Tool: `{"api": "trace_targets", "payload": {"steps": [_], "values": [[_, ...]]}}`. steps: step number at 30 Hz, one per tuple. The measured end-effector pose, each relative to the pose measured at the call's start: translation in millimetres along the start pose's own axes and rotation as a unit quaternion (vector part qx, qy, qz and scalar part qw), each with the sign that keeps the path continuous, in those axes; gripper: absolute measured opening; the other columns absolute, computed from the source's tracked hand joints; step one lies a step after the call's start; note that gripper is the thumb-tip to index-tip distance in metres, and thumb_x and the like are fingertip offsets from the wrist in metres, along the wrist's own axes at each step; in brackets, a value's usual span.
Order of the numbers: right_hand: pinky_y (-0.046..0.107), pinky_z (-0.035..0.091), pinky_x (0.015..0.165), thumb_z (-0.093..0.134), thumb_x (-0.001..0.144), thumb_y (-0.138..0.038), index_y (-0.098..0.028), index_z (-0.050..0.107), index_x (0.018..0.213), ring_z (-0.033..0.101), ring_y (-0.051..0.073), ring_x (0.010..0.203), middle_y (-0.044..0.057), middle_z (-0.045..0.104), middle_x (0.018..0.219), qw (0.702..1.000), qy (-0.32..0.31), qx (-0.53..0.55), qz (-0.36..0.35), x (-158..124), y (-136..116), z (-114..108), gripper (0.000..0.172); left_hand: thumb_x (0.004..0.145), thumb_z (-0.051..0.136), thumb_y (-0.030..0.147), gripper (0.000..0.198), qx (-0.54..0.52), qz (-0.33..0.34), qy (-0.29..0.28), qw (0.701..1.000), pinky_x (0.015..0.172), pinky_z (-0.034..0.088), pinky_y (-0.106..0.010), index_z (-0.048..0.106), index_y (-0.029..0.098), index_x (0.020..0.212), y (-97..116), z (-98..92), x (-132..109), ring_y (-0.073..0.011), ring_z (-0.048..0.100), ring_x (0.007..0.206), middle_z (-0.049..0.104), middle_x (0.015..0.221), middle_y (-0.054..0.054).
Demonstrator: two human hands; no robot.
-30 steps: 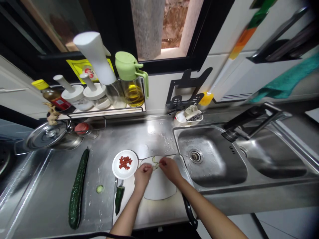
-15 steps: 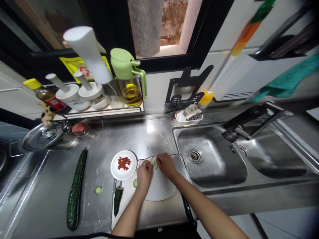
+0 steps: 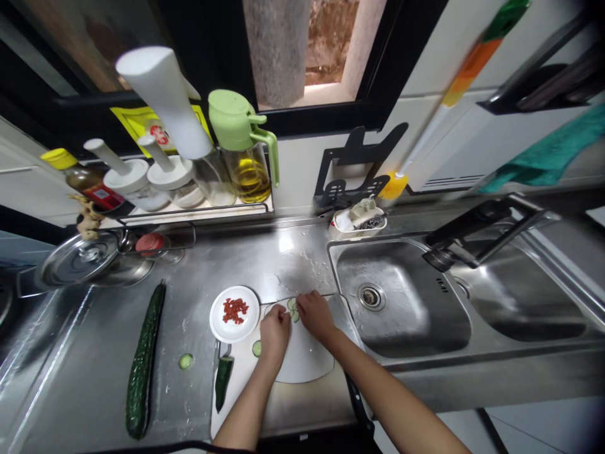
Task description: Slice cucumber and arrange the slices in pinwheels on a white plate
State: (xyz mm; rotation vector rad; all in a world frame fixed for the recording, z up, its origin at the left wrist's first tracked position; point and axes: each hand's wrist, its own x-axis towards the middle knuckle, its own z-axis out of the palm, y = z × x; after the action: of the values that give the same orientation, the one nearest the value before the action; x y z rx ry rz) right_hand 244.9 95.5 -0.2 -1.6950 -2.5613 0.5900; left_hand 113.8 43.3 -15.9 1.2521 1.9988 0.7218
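We are looking down at a wet stainless-steel surface (image 3: 265,258), with a double sink (image 3: 416,315) sunk into it on the right. A whole cucumber (image 3: 142,366) is lying lengthwise at the left, and one loose cucumber slice (image 3: 186,361) is sitting near it. A pale cutting board (image 3: 293,407) is resting at the front edge. A small white plate (image 3: 220,325) of red bits is sitting at the board's far left corner, possibly overlapping it. Further back, a pot lid (image 3: 78,258), a wire rack (image 3: 198,216) of bottles and a soap dish (image 3: 340,232) are standing along the wall.
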Motion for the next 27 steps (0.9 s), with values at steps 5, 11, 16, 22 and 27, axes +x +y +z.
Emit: {"api": "trace_targets", "payload": {"steps": [5, 11, 16, 22, 27], "values": [[0.032, 0.031, 0.072, 0.047, 0.093, -0.022, -0.019, 0.063, 0.090, 0.049, 0.023, 0.093, 0.008, 0.063, 0.094, 1.000, 0.006, -0.009, -0.007, -0.8, 0.6, 2.3, 0.016, 0.076, 0.051, 0.019, 0.013, 0.005, 0.011, 0.007, 1.000, 0.070, 0.040, -0.027, 0.063, 0.018, 0.082, 0.1, 0.9, 0.0, -0.0168, 0.057, 0.068, 0.063, 0.071, -0.004], [0.031, 0.032, 0.073, 0.049, 0.091, -0.019, -0.020, 0.065, 0.089, 0.047, 0.022, 0.093, 0.009, 0.061, 0.095, 1.000, 0.014, -0.015, -0.010, -2.6, 0.3, -0.6, 0.016, 0.074, 0.053, 0.018, 0.012, 0.010, 0.037, 0.030, 0.999, 0.073, 0.041, -0.029, 0.063, 0.017, 0.082, 0.1, 0.1, 0.0, -0.0181, 0.055, 0.073, 0.061, 0.080, -0.007], [0.032, 0.032, 0.074, 0.050, 0.090, -0.019, -0.020, 0.065, 0.088, 0.047, 0.023, 0.094, 0.009, 0.061, 0.095, 1.000, 0.022, -0.012, -0.016, -3.9, 0.2, -0.8, 0.015, 0.078, 0.048, 0.017, 0.016, 0.019, 0.061, 0.006, 0.998, 0.076, 0.040, -0.029, 0.063, 0.018, 0.072, 0.9, -0.9, -1.3, -0.0190, 0.056, 0.076, 0.062, 0.075, -0.007], [0.032, 0.034, 0.077, 0.048, 0.090, -0.019, -0.020, 0.065, 0.091, 0.047, 0.021, 0.094, 0.008, 0.061, 0.096, 0.999, 0.039, 0.008, -0.017, -10.7, 3.5, -3.5, 0.017, 0.079, 0.050, 0.021, 0.018, -0.015, 0.054, -0.005, 0.998, 0.080, 0.042, -0.030, 0.067, 0.019, 0.075, 2.5, -10.8, -5.1, -0.0209, 0.059, 0.083, 0.065, 0.079, -0.008], [0.032, 0.036, 0.079, 0.048, 0.089, -0.017, -0.019, 0.066, 0.092, 0.048, 0.021, 0.095, 0.008, 0.061, 0.095, 0.998, 0.052, 0.031, -0.011, -33.7, 9.6, -3.8, 0.018, 0.079, 0.050, 0.026, 0.020, -0.016, 0.040, 0.024, 0.999, 0.079, 0.044, -0.031, 0.069, 0.020, 0.079, -11.8, -44.0, -20.5, -0.0211, 0.061, 0.079, 0.068, 0.081, -0.008]]}}
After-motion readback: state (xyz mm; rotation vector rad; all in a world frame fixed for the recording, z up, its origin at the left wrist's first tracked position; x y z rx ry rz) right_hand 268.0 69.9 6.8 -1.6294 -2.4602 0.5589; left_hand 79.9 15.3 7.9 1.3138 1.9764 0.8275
